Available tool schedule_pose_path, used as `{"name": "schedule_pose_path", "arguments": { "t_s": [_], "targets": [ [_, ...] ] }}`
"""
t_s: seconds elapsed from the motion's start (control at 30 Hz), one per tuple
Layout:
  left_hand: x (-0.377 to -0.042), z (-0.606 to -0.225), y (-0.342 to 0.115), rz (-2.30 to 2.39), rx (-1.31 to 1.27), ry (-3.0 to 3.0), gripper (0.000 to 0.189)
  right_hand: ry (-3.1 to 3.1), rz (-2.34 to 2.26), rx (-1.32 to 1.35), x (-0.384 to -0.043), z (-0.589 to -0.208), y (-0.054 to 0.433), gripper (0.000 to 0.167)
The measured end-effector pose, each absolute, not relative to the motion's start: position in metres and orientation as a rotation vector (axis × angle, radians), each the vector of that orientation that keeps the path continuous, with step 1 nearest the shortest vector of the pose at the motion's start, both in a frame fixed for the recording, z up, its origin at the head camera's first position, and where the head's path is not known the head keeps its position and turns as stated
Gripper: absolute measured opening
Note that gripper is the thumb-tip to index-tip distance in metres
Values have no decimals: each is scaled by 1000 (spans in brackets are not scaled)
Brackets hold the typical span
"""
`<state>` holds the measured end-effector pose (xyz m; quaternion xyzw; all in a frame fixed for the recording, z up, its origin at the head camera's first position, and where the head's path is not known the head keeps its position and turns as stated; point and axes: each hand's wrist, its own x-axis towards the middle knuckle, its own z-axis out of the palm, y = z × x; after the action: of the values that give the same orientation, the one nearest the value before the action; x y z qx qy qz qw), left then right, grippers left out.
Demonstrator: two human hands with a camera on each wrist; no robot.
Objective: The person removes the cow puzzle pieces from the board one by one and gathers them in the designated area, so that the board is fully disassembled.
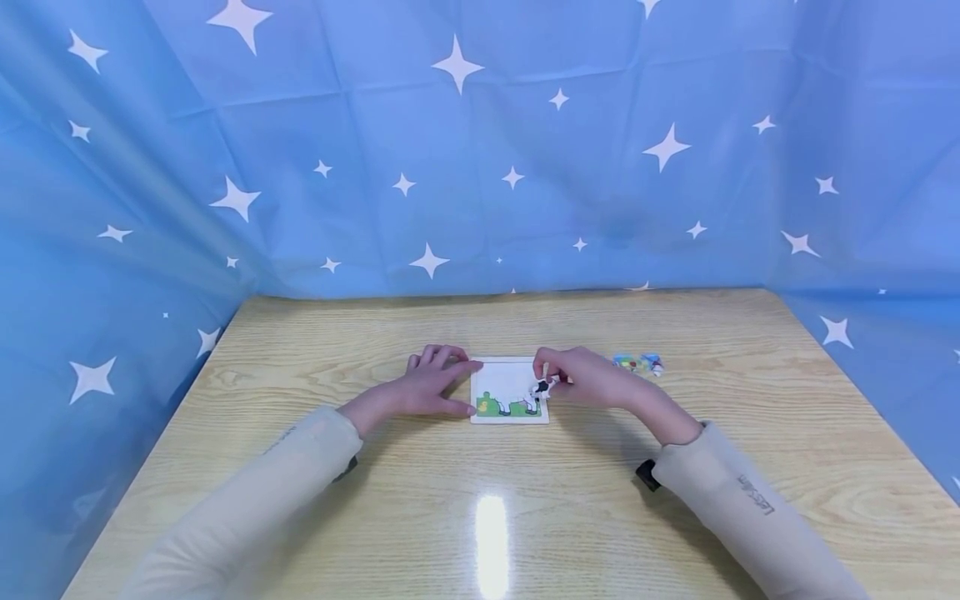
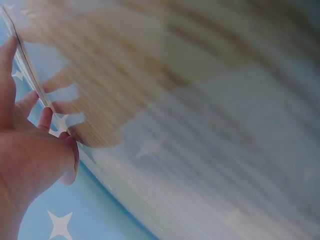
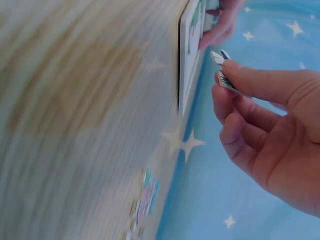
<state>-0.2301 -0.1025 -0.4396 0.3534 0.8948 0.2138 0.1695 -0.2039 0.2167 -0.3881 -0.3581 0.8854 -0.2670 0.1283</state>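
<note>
Head view: black-and-white puzzle piece (image 1: 543,388) is being pinched by right hand (image 1: 592,377), white rectangular board (image 1: 506,379) being touched by spread-fingered left hand (image 1: 431,387), blurry "Lets…" lettering (image 1: 755,494) being shown on cream sleeve (image 1: 720,508).

Forearms (image 1: 255,500) angled inward; left fingers (image 1: 444,355) spread, right fingers (image 3: 223,105) curled, pinching against thumb (image 3: 257,81).

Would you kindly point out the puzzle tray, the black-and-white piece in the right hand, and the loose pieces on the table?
Puzzle tray (image 1: 505,380): head view, bare white area inside its frame.
Black-and-white piece (image 1: 543,387): head view, its dark patch.
Loose pieces (image 1: 637,364): head view, near the group's middle.
</note>
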Motion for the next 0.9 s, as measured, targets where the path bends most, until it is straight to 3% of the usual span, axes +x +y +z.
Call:
{"name": "schedule_pose_path", "arguments": {
  "t_s": [0.9],
  "targets": [
    [-228,-433,-102,579,979,2538,81,2615,-864,-890,-200,-379,277,19]
  ]
}}
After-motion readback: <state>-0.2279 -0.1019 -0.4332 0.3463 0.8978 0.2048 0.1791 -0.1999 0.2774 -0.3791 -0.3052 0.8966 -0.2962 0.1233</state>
